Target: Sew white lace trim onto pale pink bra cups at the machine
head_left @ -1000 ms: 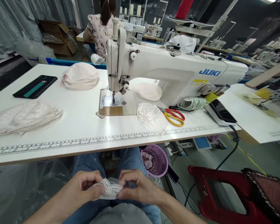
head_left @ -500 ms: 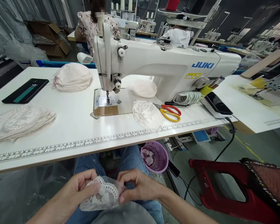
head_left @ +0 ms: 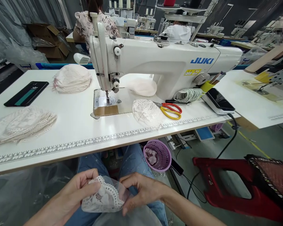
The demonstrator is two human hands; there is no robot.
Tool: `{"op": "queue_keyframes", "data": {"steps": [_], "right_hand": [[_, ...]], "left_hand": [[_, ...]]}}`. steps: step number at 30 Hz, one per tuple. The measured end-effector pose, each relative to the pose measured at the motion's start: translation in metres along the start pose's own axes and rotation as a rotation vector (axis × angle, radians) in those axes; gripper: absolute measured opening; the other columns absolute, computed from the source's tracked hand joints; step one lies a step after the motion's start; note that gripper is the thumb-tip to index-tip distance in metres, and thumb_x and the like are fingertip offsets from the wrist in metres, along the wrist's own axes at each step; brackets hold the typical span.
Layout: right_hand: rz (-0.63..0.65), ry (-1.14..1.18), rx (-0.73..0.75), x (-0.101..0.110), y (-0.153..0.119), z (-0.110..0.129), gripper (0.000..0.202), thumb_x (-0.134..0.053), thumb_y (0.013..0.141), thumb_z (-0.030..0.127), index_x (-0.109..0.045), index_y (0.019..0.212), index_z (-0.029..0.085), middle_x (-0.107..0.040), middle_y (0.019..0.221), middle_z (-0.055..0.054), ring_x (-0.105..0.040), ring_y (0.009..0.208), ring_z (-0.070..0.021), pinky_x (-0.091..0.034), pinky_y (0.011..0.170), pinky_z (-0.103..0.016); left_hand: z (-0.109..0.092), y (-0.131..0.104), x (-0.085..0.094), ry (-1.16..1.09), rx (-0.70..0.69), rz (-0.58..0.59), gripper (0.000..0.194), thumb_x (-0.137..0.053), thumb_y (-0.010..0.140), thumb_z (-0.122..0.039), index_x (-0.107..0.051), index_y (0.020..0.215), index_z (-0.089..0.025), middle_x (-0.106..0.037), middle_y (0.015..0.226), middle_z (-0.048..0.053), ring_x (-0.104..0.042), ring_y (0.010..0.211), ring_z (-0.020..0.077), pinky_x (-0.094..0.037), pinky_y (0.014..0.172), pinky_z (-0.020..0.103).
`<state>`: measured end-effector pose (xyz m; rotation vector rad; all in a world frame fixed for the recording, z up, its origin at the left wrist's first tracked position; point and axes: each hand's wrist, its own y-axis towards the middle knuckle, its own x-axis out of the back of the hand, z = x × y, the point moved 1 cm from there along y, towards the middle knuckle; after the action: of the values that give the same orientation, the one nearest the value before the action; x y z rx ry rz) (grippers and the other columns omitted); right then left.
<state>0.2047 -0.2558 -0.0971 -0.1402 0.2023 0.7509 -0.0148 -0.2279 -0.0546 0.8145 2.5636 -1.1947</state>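
Over my lap, a white lace piece (head_left: 103, 196) with a scalloped edge and sheer mesh is stretched between both hands. My left hand (head_left: 83, 190) pinches its left side, thumb on top of the lace. On the right side, my right hand (head_left: 139, 191) has thumb and fingers closed around the sheer edge; part of the grip is hidden by the fingers. Beyond the hands stands a white sewing machine (head_left: 141, 56) on the table (head_left: 70, 125). A lace piece (head_left: 147, 113) lies right of its needle plate, touching scissors (head_left: 171, 110) with red and yellow handles.
Stacks of pale fabric cups (head_left: 72, 78) and lace pieces (head_left: 23, 124) lie on the left, near a black phone (head_left: 25, 93). A purple basket (head_left: 166, 157) with scraps stands below the table edge. A red stool (head_left: 226, 188) is at right. Other people (head_left: 97, 23) sit beyond.
My right thumb has shifted slightly downward along the lace, and the scalloped edge has turned a little between my hands. The camera view has shifted slightly.
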Motion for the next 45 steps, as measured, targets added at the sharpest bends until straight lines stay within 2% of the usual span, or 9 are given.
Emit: {"op": "queue_keyframes", "data": {"steps": [7,12,21,25,30,33,36,42,45], "right_hand": [[-0.044,0.005,0.022,0.001,0.001,0.002,0.034,-0.076,0.069,0.045,-0.068,0.07,0.013,-0.052,0.068,0.002,-0.047,0.062,-0.0098,-0.037,0.059,-0.023],[-0.02,0.007,-0.017,-0.001,0.002,0.002,0.035,-0.077,0.065,0.048,-0.067,0.074,0.015,-0.053,0.071,0.002,-0.048,0.066,-0.0106,-0.038,0.062,-0.023],[-0.116,0.039,-0.013,-0.005,0.009,0.005,0.042,-0.075,0.064,0.055,-0.067,0.065,0.014,-0.057,0.069,0.0,-0.052,0.065,-0.0113,-0.04,0.061,-0.024],[-0.075,-0.003,-0.015,-0.001,0.005,0.003,0.046,-0.075,0.061,0.059,-0.067,0.065,0.014,-0.055,0.068,0.001,-0.051,0.064,-0.0111,-0.039,0.058,-0.023],[-0.078,0.006,-0.057,-0.003,0.006,0.002,0.046,-0.083,0.052,0.053,-0.066,0.072,0.015,-0.056,0.071,0.002,-0.05,0.066,-0.0112,-0.039,0.06,-0.022],[-0.124,-0.002,-0.108,-0.004,0.009,0.006,0.043,-0.078,0.06,0.054,-0.066,0.071,0.015,-0.055,0.067,0.002,-0.048,0.064,-0.0103,-0.037,0.057,-0.021],[-0.126,-0.034,-0.137,-0.005,0.011,0.01,0.045,-0.075,0.062,0.057,-0.066,0.069,0.014,-0.054,0.064,0.003,-0.046,0.06,-0.0092,-0.034,0.053,-0.02],[-0.159,-0.202,-0.058,-0.008,0.014,0.011,0.038,-0.072,0.071,0.052,-0.061,0.067,0.015,-0.049,0.061,0.005,-0.043,0.059,-0.0086,-0.034,0.054,-0.02],[-0.177,-0.242,-0.067,-0.011,0.017,0.012,0.038,-0.074,0.068,0.049,-0.059,0.066,0.015,-0.046,0.059,0.006,-0.04,0.056,-0.0077,-0.03,0.051,-0.019]], "left_hand": [[-0.003,-0.001,0.005,0.0,0.002,-0.041,0.025,-0.065,0.082,-0.042,-0.057,0.081,-0.019,-0.061,0.078,0.0,-0.055,0.073,0.0156,-0.045,0.071,0.027],[-0.002,-0.002,0.005,-0.029,0.02,-0.041,0.027,-0.069,0.08,-0.043,-0.057,0.081,-0.019,-0.059,0.075,-0.001,-0.055,0.071,0.0143,-0.046,0.069,0.024],[-0.004,-0.004,0.001,-0.02,-0.027,-0.036,0.031,-0.07,0.077,-0.047,-0.056,0.074,-0.019,-0.058,0.074,-0.001,-0.052,0.07,0.0144,-0.044,0.066,0.023],[-0.001,-0.001,0.0,-0.012,-0.032,-0.005,0.03,-0.07,0.077,-0.045,-0.055,0.078,-0.019,-0.057,0.074,-0.001,-0.051,0.067,0.0131,-0.044,0.066,0.024],[-0.006,0.001,-0.006,0.119,-0.028,0.015,0.036,-0.072,0.074,-0.047,-0.05,0.071,-0.018,-0.052,0.063,-0.005,-0.044,0.057,0.0097,-0.034,0.056,0.019],[-0.008,0.003,-0.008,0.248,-0.043,-0.023,0.037,-0.073,0.07,-0.049,-0.053,0.07,-0.018,-0.053,0.061,-0.005,-0.043,0.056,0.0101,-0.031,0.054,0.019],[-0.007,0.005,-0.007,0.359,-0.083,-0.014,0.037,-0.066,0.076,-0.052,-0.058,0.073,-0.016,-0.055,0.065,-0.002,-0.046,0.063,0.0127,-0.035,0.059,0.021],[-0.002,0.011,-0.007,0.526,-0.16,-0.015,0.035,-0.061,0.08,-0.048,-0.06,0.071,-0.014,-0.047,0.062,-0.004,-0.039,0.059,0.0117,-0.029,0.054,0.021],[-0.005,0.012,-0.011,0.604,-0.183,-0.037,0.03,-0.059,0.08,-0.043,-0.06,0.069,-0.015,-0.047,0.06,-0.003,-0.039,0.058,0.0123,-0.029,0.054,0.022]]}}
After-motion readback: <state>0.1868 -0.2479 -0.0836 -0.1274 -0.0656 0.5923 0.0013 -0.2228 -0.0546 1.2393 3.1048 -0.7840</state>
